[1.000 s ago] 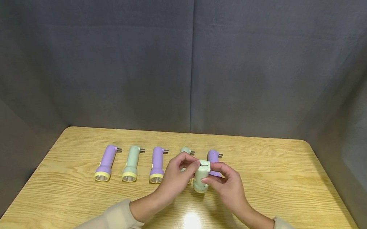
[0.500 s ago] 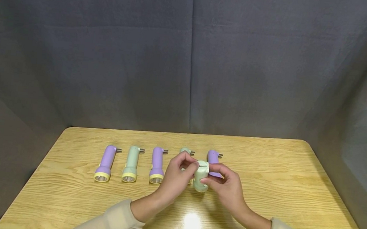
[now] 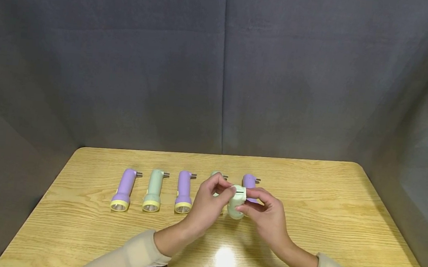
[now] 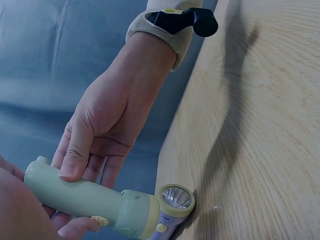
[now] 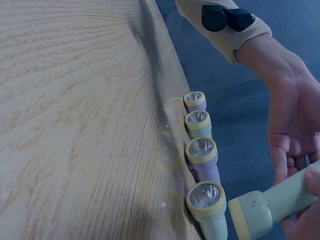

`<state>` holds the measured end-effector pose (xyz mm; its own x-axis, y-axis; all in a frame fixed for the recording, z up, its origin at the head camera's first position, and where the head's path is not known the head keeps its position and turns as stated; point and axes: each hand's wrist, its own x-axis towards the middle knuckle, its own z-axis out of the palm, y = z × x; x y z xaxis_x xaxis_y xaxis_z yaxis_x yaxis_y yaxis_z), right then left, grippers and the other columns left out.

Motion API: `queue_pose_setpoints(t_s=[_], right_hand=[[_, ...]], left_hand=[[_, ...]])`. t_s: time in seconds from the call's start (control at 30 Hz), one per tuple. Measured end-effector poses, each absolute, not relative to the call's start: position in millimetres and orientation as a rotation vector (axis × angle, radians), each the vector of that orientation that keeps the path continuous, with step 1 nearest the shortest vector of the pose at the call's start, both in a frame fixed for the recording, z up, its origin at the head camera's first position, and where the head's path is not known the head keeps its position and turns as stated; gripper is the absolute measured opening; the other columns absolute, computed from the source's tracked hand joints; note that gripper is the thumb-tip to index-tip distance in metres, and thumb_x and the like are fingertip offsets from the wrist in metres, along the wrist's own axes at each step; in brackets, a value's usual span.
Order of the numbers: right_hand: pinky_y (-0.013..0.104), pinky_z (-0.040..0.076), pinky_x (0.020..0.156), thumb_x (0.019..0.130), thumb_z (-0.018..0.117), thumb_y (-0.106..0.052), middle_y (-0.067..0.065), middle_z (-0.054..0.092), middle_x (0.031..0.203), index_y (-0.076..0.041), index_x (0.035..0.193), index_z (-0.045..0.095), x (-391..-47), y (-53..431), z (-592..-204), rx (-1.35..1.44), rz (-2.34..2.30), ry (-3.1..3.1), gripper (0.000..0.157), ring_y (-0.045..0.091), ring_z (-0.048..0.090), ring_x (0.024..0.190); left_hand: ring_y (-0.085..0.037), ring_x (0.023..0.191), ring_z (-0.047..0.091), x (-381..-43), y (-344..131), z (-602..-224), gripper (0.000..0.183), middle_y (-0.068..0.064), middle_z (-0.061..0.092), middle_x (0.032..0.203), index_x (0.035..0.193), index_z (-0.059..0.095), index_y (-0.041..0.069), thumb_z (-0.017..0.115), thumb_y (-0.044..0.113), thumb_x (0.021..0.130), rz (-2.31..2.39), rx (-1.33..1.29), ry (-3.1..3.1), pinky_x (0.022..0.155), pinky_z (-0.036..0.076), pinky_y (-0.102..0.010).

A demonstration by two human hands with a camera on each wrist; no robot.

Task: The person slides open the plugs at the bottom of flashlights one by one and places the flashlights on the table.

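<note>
Both hands hold a mint-green flashlight [image 3: 235, 211] above the table, its lens end pointing down and a dark slot in its top end. My left hand [image 3: 207, 205] has thumb and fingers at the top's left side. From the right, my right hand [image 3: 269, 219] pinches the body near the top between thumb and fingers. In the left wrist view the flashlight [image 4: 82, 197] shows a yellow switch [image 4: 99, 220] and a pale yellow rim. Its rim end [image 5: 240, 218] hangs beside the row of lying flashlights in the right wrist view. The lens is hidden.
On the wooden table [image 3: 322, 202] lie a purple flashlight [image 3: 125, 185], a green flashlight [image 3: 153, 187] and another purple flashlight [image 3: 184, 188], plug prongs sticking out rightward. Behind the hands, a green flashlight [image 3: 216, 173] and a purple flashlight [image 3: 249, 181] are partly covered. Grey curtains [image 3: 127, 79] enclose the table.
The held flashlight has tilted slightly, its lower end rising a little and its top shifting slightly right. Both hands keep their grip. The lying flashlights stay put.
</note>
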<state>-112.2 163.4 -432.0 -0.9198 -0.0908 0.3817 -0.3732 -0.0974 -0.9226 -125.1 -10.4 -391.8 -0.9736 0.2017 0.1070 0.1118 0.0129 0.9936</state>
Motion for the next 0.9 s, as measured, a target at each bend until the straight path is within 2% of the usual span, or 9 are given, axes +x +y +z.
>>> queue_pose_setpoints(t_s=[0.2,0.43,0.7,0.9], right_hand=[[0.033,0.061,0.083,0.075,0.079,0.016,0.003,0.069,0.113,0.004,0.107,0.074,-112.0,162.8,-432.7,0.509,2.137,-1.980,0.034,0.018,0.073,0.095],[0.033,0.061,0.083,0.074,0.078,0.019,-0.004,0.069,0.112,0.016,0.105,0.068,-112.4,160.8,-432.7,0.491,2.137,-1.991,0.033,0.017,0.073,0.094],[0.034,0.060,0.085,0.074,0.080,0.017,0.000,0.070,0.110,0.003,0.104,0.075,-113.0,160.1,-433.3,0.485,2.123,-1.996,0.033,0.017,0.072,0.098],[0.034,0.060,0.087,0.074,0.079,0.018,0.002,0.070,0.110,0.000,0.104,0.076,-112.9,159.7,-434.0,0.483,2.126,-1.995,0.035,0.016,0.073,0.099]], left_hand=[[-0.015,0.081,0.052,-126.3,-10.8,-392.8,0.013,-0.004,0.060,0.095,0.090,0.059,0.001,0.063,0.011,0.098,2.131,0.335,2.179,0.070,0.043,-0.024],[-0.015,0.079,0.051,-126.2,-10.1,-391.5,0.016,-0.003,0.057,0.088,0.087,0.057,0.002,0.067,0.011,0.095,2.138,0.288,2.169,0.067,0.041,-0.022],[-0.014,0.076,0.053,-127.0,-8.2,-391.2,0.018,-0.002,0.057,0.084,0.087,0.056,0.000,0.071,0.010,0.091,2.159,0.234,2.127,0.061,0.041,-0.021],[-0.013,0.069,0.048,-126.4,-8.6,-390.6,0.021,-0.002,0.055,0.082,0.085,0.055,0.003,0.073,0.011,0.091,2.152,0.205,2.101,0.053,0.038,-0.019]])
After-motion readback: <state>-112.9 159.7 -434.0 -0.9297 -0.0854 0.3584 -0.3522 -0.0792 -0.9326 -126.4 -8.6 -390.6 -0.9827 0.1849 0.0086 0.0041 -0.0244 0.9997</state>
